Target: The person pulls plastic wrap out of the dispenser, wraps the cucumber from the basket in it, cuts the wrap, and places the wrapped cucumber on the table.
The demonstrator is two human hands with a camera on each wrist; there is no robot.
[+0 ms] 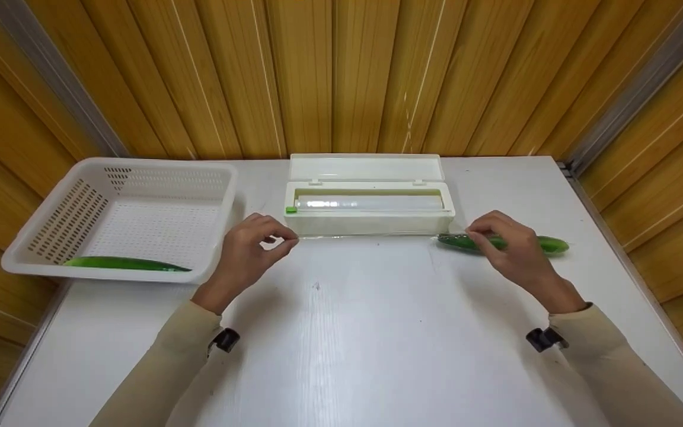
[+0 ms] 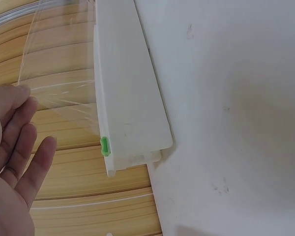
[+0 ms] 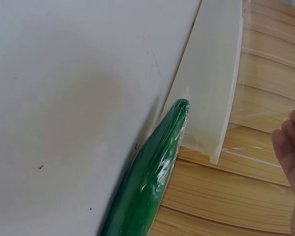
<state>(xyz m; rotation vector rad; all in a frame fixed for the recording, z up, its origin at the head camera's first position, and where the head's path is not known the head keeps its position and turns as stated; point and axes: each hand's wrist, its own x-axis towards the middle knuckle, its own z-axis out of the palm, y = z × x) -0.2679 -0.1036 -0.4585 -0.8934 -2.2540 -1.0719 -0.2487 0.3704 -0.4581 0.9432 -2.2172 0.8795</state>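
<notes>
My left hand (image 1: 249, 252) pinches one corner of a clear sheet of cling film (image 2: 59, 73) between thumb and forefinger, its other fingers loosely bent. At the opposite corner, my right hand (image 1: 513, 249) pinches the film in the head view; its fingertips are partly cut off in the right wrist view. The film stretches between both hands along the front of a white cling film dispenser (image 1: 371, 224), whose lid stands raised and whose roll shows inside. A film-wrapped cucumber (image 3: 152, 182) lies right of the dispenser, partly behind my right hand in the head view.
A white perforated basket (image 1: 230, 201) stands at the left, with another cucumber (image 1: 128, 263) along its near side. The dispenser's green slider (image 1: 291, 210) sits at its left end. Wood-patterned walls (image 1: 359, 77) border the back and sides of the white table (image 1: 371, 344).
</notes>
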